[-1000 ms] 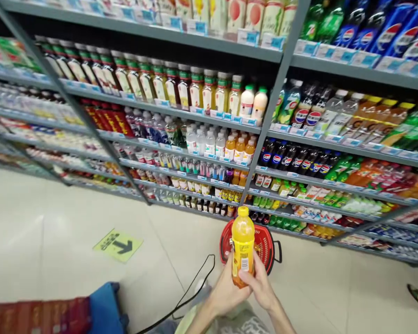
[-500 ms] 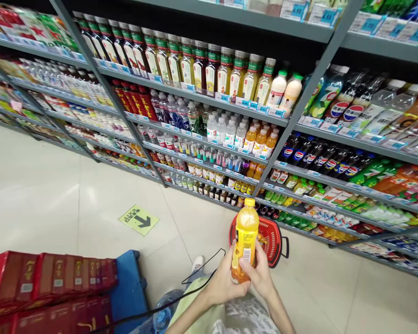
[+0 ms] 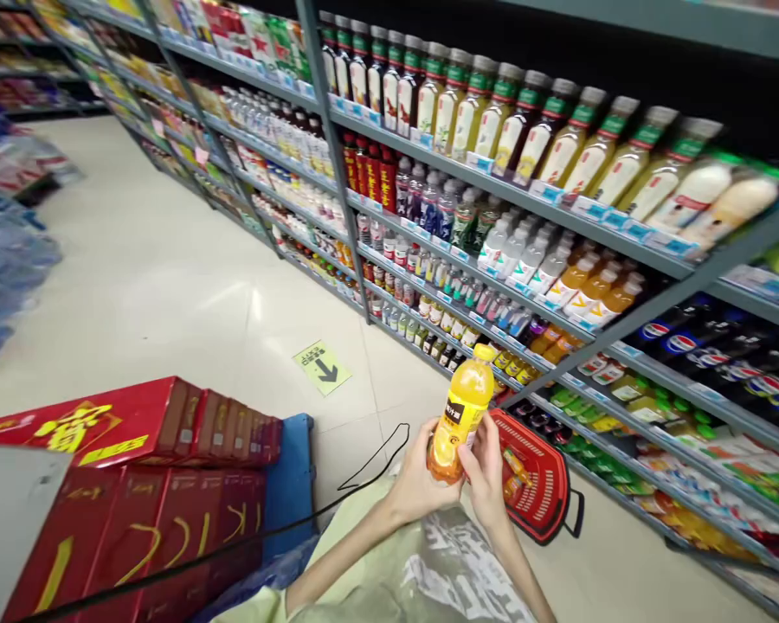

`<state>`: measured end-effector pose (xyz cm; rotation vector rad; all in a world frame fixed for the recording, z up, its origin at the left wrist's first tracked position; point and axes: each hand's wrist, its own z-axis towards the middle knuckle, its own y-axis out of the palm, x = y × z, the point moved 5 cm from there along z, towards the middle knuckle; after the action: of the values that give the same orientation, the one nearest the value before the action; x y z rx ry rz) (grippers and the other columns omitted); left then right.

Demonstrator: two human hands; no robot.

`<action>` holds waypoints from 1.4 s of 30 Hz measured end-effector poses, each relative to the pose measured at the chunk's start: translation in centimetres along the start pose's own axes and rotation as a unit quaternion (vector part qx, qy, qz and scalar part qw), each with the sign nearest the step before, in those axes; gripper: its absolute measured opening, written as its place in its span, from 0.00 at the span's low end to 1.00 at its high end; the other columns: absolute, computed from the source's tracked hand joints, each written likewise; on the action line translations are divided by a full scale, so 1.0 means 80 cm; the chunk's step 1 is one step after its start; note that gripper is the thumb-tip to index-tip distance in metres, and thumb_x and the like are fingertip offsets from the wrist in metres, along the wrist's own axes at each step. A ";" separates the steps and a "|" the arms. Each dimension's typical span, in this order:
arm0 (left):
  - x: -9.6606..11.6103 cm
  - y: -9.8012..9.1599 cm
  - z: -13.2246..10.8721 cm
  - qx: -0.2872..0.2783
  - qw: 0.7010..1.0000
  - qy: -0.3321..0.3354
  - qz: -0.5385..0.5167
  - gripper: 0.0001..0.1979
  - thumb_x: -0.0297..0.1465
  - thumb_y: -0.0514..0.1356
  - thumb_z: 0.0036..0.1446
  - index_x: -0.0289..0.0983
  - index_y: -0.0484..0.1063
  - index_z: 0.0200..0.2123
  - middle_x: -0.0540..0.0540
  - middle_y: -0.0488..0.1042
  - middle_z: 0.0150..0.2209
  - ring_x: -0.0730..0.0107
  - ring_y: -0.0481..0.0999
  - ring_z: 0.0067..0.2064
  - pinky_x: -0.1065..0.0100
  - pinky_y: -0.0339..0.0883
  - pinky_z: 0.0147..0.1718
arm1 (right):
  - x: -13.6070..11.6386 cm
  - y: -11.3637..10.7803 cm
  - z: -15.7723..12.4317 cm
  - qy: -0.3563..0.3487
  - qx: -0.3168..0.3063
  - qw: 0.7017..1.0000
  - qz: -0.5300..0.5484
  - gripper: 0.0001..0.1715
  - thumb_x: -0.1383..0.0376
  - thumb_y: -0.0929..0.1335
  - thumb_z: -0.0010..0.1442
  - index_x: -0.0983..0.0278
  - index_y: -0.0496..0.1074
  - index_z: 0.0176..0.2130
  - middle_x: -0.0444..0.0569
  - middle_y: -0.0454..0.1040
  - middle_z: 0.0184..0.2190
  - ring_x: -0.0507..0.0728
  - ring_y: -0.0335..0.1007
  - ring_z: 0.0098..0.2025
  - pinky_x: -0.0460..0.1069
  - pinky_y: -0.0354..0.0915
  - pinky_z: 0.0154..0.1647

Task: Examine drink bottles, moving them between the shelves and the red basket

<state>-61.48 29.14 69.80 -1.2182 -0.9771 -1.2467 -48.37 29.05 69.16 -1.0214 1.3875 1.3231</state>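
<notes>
An orange juice bottle (image 3: 462,414) with a yellow cap and a yellow label is held upright, tilted a little to the right, in front of me. My left hand (image 3: 421,478) wraps its lower left side. My right hand (image 3: 485,472) grips its lower right side, fingers curled on the label. Just behind and to the right of the bottle, a red shopping basket (image 3: 540,483) sits on the floor with a few items inside.
Long grey shelves (image 3: 525,203) packed with drink bottles run along the right. Stacked red cartons (image 3: 123,472) on a blue pallet (image 3: 290,480) stand at the lower left. A yellow arrow sticker (image 3: 322,367) marks the pale tiled floor. A black cable (image 3: 363,472) loops near my lap.
The view has swung left and down, showing more of the aisle and the red cartons. Both hands still hold the bottle, which now tilts slightly to the right.
</notes>
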 end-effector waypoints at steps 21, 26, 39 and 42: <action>-0.058 -0.118 0.018 0.124 0.972 0.150 0.132 0.47 0.30 0.66 0.61 0.47 0.47 0.77 0.40 0.69 0.51 0.58 0.75 0.50 0.59 0.77 0.47 | 0.054 0.138 0.071 0.099 -0.042 0.992 0.070 0.40 0.41 0.69 0.65 0.62 0.71 0.65 0.55 0.76 0.62 0.66 0.72 0.64 0.59 0.69 0.65; -0.071 -0.117 0.026 0.075 0.977 0.163 0.118 0.46 0.32 0.67 0.61 0.44 0.49 0.77 0.39 0.70 0.51 0.57 0.75 0.50 0.57 0.77 0.48 | 0.063 0.127 0.065 0.099 -0.007 0.993 0.063 0.37 0.41 0.67 0.67 0.61 0.73 0.63 0.55 0.77 0.60 0.66 0.71 0.65 0.59 0.69 0.66; -0.067 -0.130 0.013 0.078 0.978 0.155 0.115 0.46 0.35 0.68 0.61 0.45 0.50 0.77 0.40 0.69 0.51 0.59 0.76 0.50 0.59 0.77 0.47 | 0.069 0.140 0.053 0.099 -0.003 0.992 0.082 0.34 0.42 0.66 0.69 0.62 0.75 0.61 0.56 0.81 0.54 0.66 0.74 0.62 0.60 0.70 0.64; -0.068 -0.131 0.011 0.071 0.978 0.158 0.118 0.48 0.35 0.69 0.60 0.45 0.49 0.77 0.40 0.69 0.50 0.58 0.76 0.50 0.58 0.77 0.47 | 0.075 0.139 0.049 0.105 0.005 0.991 0.086 0.33 0.42 0.67 0.68 0.62 0.76 0.59 0.55 0.81 0.54 0.65 0.74 0.62 0.60 0.69 0.65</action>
<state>-72.40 31.64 65.89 -0.9576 -0.6554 -1.1203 -60.19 33.99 65.82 -1.0773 1.6702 1.3614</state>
